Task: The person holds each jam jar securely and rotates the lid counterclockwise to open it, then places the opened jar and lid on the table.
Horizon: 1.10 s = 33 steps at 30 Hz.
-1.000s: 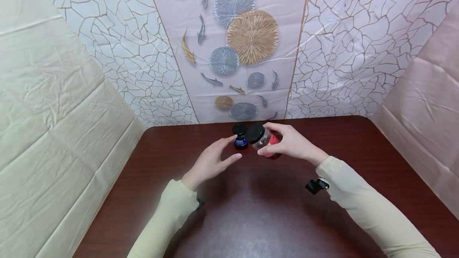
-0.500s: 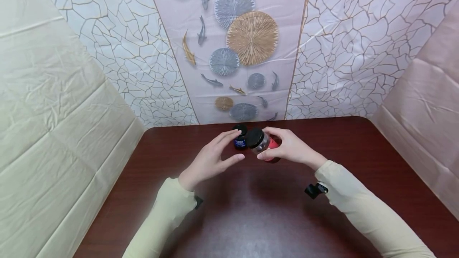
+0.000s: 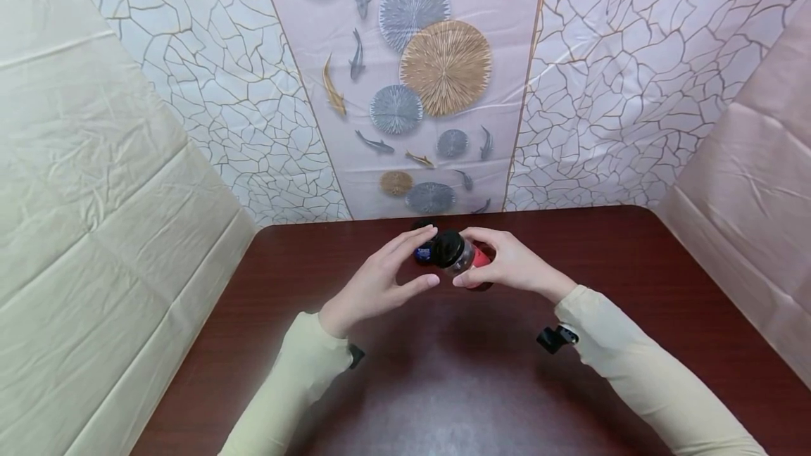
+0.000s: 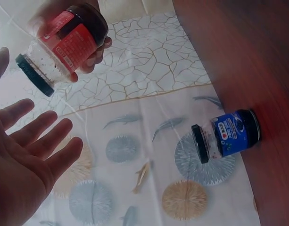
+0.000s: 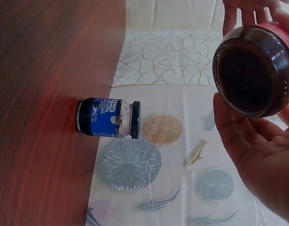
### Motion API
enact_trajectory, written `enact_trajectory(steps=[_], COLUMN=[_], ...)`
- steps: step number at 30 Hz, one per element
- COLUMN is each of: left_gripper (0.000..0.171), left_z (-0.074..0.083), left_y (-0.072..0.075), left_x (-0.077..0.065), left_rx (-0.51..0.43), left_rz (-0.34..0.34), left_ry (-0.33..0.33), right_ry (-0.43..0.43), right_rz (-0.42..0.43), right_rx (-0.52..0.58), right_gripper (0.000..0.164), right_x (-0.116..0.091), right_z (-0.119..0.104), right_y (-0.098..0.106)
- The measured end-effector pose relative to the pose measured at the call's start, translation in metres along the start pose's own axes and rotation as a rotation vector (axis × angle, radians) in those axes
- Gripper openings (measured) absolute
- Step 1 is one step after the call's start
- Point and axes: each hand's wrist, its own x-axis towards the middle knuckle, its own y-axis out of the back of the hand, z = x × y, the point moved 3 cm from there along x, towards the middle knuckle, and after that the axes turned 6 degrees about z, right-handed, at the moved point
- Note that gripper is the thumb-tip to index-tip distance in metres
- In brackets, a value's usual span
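Observation:
My right hand [image 3: 510,262] grips a glass jar with a red label [image 4: 71,47] round its body, above the table. That jar is tilted, its black lid [image 3: 448,248] leaning toward my left hand [image 3: 374,283]. Dark contents show through its base in the right wrist view. The fingers of my left hand are spread around the lid side, apart from it in the left wrist view, and hold nothing. Behind the hands, a second jar with a blue label [image 5: 105,117] and black lid stands upright on the table, partly hidden in the head view.
The dark red-brown wooden table [image 3: 431,385] runs back to a patterned cloth wall [image 3: 412,90]. Pale cloth side walls [image 3: 127,231] rise at left and right. A small black device [image 3: 552,340] sits at the right wrist.
My left hand has moved slightly right and up, closer to the red-labelled jar's lid, covering more of the blue-labelled jar. The held jar has come down slightly and a little left.

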Motion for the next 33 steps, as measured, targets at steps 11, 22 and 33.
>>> enact_trajectory(steps=[11,22,33], left_gripper=[0.068,0.069,0.068], left_z=[0.003,0.006,0.008], left_y=[-0.011,-0.012,-0.021], left_x=[0.001,0.007,0.008], left_rx=[-0.059,-0.195,-0.397], left_rz=[0.008,0.01,-0.048], left_ry=[0.036,-0.057,-0.121], right_ry=[0.001,0.043,0.049], right_rz=[-0.022,-0.129,-0.277], right_rx=[0.078,0.162,0.315], right_gripper=[0.052,0.047,0.037], right_x=[-0.002,-0.003,-0.005], right_z=[-0.005,-0.008,-0.009], right_y=[-0.008,-0.014,-0.024])
